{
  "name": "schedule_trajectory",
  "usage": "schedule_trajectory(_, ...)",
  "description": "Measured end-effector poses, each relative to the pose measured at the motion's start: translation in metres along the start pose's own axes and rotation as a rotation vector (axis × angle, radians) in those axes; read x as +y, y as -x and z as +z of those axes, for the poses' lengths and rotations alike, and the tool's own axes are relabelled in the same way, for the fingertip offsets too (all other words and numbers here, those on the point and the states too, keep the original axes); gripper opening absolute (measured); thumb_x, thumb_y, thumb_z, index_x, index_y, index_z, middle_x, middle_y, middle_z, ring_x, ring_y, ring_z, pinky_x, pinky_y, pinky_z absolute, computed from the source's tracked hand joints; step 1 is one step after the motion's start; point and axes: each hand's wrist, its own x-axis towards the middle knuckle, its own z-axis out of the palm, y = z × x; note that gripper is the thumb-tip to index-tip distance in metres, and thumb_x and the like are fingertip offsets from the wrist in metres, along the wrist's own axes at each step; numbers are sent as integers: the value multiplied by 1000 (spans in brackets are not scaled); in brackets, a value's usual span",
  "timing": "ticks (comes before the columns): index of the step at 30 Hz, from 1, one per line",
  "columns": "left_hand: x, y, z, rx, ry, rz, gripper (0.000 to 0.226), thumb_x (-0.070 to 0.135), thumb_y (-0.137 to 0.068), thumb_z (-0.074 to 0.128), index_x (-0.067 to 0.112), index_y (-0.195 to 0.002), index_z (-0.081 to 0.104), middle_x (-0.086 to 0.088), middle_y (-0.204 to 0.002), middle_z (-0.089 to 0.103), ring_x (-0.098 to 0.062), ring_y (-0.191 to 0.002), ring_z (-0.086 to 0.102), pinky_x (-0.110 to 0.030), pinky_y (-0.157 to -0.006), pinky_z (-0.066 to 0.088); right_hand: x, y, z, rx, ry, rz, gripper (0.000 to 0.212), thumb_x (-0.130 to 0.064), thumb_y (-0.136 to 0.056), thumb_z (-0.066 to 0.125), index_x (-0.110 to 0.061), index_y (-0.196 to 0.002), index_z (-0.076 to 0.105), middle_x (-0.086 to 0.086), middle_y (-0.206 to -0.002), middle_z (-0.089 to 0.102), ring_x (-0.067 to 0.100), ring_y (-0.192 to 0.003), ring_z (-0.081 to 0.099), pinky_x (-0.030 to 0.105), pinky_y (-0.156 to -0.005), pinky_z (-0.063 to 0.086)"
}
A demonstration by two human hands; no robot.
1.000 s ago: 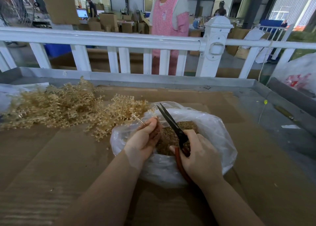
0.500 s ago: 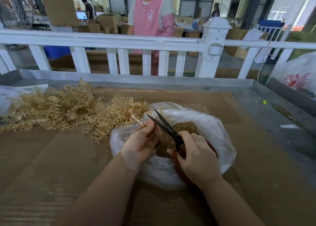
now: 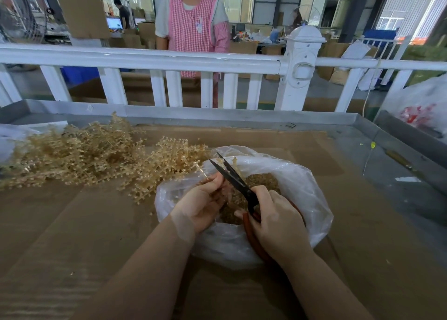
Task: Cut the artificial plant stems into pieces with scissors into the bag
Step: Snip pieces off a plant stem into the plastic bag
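1. We see the right hand [image 3: 278,220] wrapped around the red handles of the scissors [image 3: 238,183], fingers curled through and over the loops, holding them above the mouth of the bag [image 3: 307,186].
2. The dark blades stand a little apart, pointing up and to the left, with a small sprig of pale stem between their tips.
3. The left hand [image 3: 200,203] pinches a thin stem [image 3: 204,172] between thumb and fingers at the left rim of the bag, just beside the blades (how much of the stem lies inside the fist we cannot tell).
4. The bag is clear plastic, open at the top, resting on the table [image 3: 72,235] directly under both hands; inside it we make out a mound of brownish cut pieces [image 3: 261,182].
5. The uncut artificial plant stems [image 3: 84,155] lie in a loose golden-beige pile on the left half of the table, its nearest branches reaching to the left edge of the bag.
6. Brown cardboard covers the table top, and a grey metal lip runs around it.
7. Behind the table stands a white railing [image 3: 169,59], and beyond that a person in a pink checked apron [image 3: 191,22], facing our way.
8. At far right, another plastic bag with red print [image 3: 420,109] sits outside the table's edge.
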Motion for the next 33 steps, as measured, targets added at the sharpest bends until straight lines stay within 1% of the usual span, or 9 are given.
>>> schedule_trajectory(4,1,1,1,-24,-49,-15,12,9,-93,51,9,-96,63,-9,-98,66,-22,-94,60,-43,-108,39,-3,-1,-2,-1,-6,-1,36,-36,-86,67,-10,-110,59,5,-88,63,20,-77,59,30,-66,51)
schedule_trajectory(9,1,1,-1,-35,-49,-26,13,8,-92,52,7,-95,64,-11,-103,62,-26,-104,54,-43,-113,34,-3,-1,-2,8,0,-3,32,-33,-85,69,-11,-106,59,3,-82,61,17,-69,58,23,-60,44)
schedule_trajectory(13,1,2,1,-26,-37,-29,13,7,-93,51,7,-96,64,-12,-104,64,-26,-106,55,-44,-112,34,-2,-2,-1,-11,4,-11,34,-36,-88,65,-11,-110,58,4,-83,61,18,-70,58,27,-61,48)
schedule_trajectory(17,0,4,2,-3,-18,-12,19,8,-96,48,6,-113,57,-17,-121,54,-30,-114,49,-49,-114,30,-2,-1,0,9,21,-9,33,-37,-84,69,-13,-106,59,1,-82,62,16,-69,58,24,-58,45)
schedule_trajectory(21,0,5,1,12,13,-21,12,6,-96,47,6,-94,59,-15,-104,59,-29,-104,54,-48,-112,33,-1,0,0,4,30,-18,38,-44,-85,63,-16,-110,57,1,-90,62,17,-79,58,26,-64,48)
schedule_trajectory(24,-1,4,0,26,28,-19,12,5,-95,47,5,-93,59,-13,-96,62,-25,-92,58,-46,-109,37,-1,-1,0,-12,20,-23,41,-45,-86,61,-15,-114,57,2,-94,62,18,-83,58,28,-67,50)
schedule_trajectory(27,-1,2,-1,20,-9,-18,13,6,-95,48,5,-95,60,-16,-102,61,-28,-101,55,-49,-112,33,-2,-1,-1,-28,24,-13,40,-39,-86,65,-14,-115,56,2,-94,62,18,-83,59,25,-69,47)
schedule_trajectory(30,-1,3,1,-16,-63,-17,16,8,-96,46,5,-95,63,-14,-102,62,-28,-102,57,-49,-110,34,-3,-2,0,-19,1,-8,36,-30,-83,71,-11,-112,58,4,-87,63,20,-75,60,25,-65,45)
schedule_trajectory(33,-1,5,3,-28,-65,-18,17,9,-96,46,4,-102,62,-17,-116,62,-33,-117,54,-49,-110,33,-3,-2,-1,-13,-12,-14,36,-30,-84,70,-9,-112,59,5,-85,63,19,-73,61,25,-64,46)
